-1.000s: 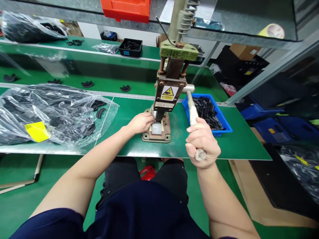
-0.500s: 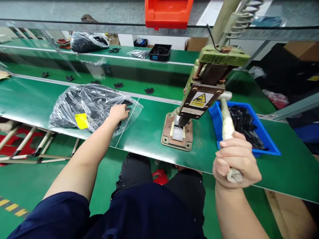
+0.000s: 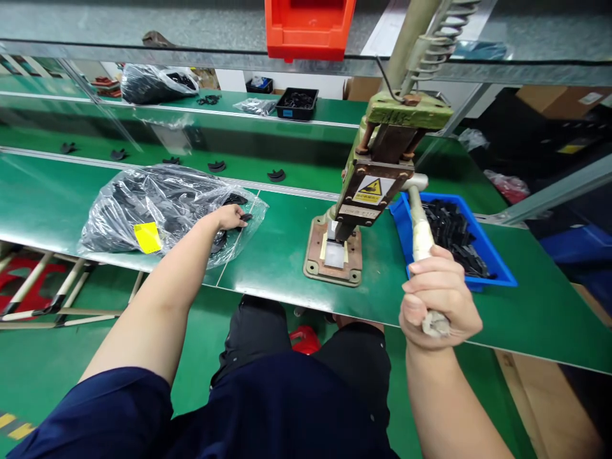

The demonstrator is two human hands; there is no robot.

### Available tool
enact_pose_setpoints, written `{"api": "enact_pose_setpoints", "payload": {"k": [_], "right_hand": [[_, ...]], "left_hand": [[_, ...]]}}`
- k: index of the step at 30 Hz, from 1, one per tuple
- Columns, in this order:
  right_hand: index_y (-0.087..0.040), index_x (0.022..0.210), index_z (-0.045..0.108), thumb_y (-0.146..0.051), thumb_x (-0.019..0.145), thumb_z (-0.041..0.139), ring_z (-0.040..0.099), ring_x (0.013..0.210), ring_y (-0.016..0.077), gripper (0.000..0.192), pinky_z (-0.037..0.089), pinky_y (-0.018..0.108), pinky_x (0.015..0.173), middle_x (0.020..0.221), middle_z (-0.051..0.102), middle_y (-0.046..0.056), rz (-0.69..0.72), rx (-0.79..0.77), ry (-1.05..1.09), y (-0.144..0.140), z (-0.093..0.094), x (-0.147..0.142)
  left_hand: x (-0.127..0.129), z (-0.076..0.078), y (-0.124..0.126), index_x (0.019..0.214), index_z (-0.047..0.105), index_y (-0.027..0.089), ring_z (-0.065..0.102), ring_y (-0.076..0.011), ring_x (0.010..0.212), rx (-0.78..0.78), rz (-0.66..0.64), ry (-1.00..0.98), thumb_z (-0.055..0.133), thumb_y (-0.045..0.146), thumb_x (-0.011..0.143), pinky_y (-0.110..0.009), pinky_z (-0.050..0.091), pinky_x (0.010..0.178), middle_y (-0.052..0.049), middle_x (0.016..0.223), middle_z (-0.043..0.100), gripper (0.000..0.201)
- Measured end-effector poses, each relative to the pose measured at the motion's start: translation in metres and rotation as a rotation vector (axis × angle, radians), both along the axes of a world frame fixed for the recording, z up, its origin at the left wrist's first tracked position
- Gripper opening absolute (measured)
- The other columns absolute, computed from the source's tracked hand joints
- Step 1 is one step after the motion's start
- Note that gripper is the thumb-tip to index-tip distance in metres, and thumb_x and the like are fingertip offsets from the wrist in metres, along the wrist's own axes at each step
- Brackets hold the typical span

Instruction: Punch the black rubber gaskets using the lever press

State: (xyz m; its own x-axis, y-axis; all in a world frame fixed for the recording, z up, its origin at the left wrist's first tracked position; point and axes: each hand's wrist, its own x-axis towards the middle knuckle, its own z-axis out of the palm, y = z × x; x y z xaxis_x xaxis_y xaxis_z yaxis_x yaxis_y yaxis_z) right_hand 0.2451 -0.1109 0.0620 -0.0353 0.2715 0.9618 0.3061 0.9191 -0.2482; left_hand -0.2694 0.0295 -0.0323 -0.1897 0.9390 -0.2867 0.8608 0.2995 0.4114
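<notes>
My left hand (image 3: pixel 230 218) is at the mouth of a clear plastic bag (image 3: pixel 138 204) full of black parts, with a small black part (image 3: pixel 245 217) pinched in its fingers. A yellow label (image 3: pixel 148 237) sticks to the bag. My right hand (image 3: pixel 440 299) is wrapped round the pale lever handle (image 3: pixel 421 233) of a green hand press (image 3: pixel 377 166). The press stands on a brown base plate (image 3: pixel 312 269), with a small metal fixture (image 3: pixel 334 254) under its ram. Right of the press, partly behind the lever, sits a blue bin (image 3: pixel 497 268) of black parts.
Several curved black parts (image 3: pixel 276 175) lie spaced along the green strip behind the bench (image 3: pixel 268 261). A red bin (image 3: pixel 308 32) hangs above on the shelf edge. Farther back are a black tray (image 3: pixel 296 108) and another filled bag (image 3: pixel 148 83). Pipe framing (image 3: pixel 62 287) stands at lower left.
My left hand has lifted slightly within the bag's mouth, and the black part now shows at its fingertips. My right hand stays on the lever. The whole view has shifted a little.
</notes>
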Motion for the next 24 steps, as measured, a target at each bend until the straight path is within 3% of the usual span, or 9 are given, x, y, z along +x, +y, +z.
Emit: {"api": "enact_pose_setpoints", "payload": {"k": [4,8,13,18,24], "right_hand": [[-0.026,0.068,0.059,-0.025,0.081,0.074,0.072,0.08,0.02,0.02,0.057,0.055,0.108,0.069,0.067,-0.004,-0.01,-0.024,-0.011,-0.001,0.001,0.0],[-0.025,0.068,0.059,-0.021,0.079,0.073,0.072,0.083,0.0194,0.018,0.056,0.055,0.11,0.07,0.067,-0.004,0.019,-0.021,-0.025,-0.002,0.002,0.0],[-0.025,0.07,0.059,-0.021,0.081,0.073,0.072,0.087,0.0187,0.018,0.055,0.055,0.113,0.072,0.067,-0.005,0.022,-0.06,-0.013,-0.006,0.002,-0.002],[-0.026,0.07,0.059,-0.027,0.085,0.072,0.072,0.088,0.0182,0.02,0.055,0.056,0.114,0.072,0.067,-0.006,0.005,-0.084,-0.009,-0.01,0.003,-0.004],[-0.026,0.07,0.058,-0.027,0.086,0.072,0.072,0.088,0.0188,0.021,0.056,0.057,0.114,0.071,0.067,-0.005,0.004,-0.071,0.002,-0.009,0.003,-0.005]], "left_hand": [[0.016,0.007,-0.012,0.073,0.057,0.023,0.053,-0.0151,0.059,-0.007,-0.119,-0.08,0.089,0.039,0.071,-0.028,0.037,0.057,0.004,0.063,0.057,0.036],[0.049,0.017,-0.026,0.076,0.055,0.023,0.05,-0.0143,0.054,0.071,-0.144,-0.257,0.076,0.053,0.088,-0.026,0.034,0.053,0.003,0.061,0.055,0.039],[0.13,0.026,-0.045,0.085,0.055,0.021,0.052,-0.0105,0.048,0.048,-0.145,-0.566,0.061,0.06,0.103,-0.021,0.04,0.048,0.002,0.059,0.058,0.044],[0.208,0.024,-0.049,0.094,0.052,0.02,0.064,-0.0109,0.054,-0.049,-0.14,-0.925,0.072,0.049,0.102,-0.02,0.05,0.05,0.0,0.07,0.067,0.036],[0.244,0.023,-0.036,0.086,0.053,0.019,0.058,-0.0081,0.046,-0.051,-0.222,-0.886,0.08,0.046,0.096,-0.018,0.045,0.047,0.001,0.06,0.065,0.04]]}}
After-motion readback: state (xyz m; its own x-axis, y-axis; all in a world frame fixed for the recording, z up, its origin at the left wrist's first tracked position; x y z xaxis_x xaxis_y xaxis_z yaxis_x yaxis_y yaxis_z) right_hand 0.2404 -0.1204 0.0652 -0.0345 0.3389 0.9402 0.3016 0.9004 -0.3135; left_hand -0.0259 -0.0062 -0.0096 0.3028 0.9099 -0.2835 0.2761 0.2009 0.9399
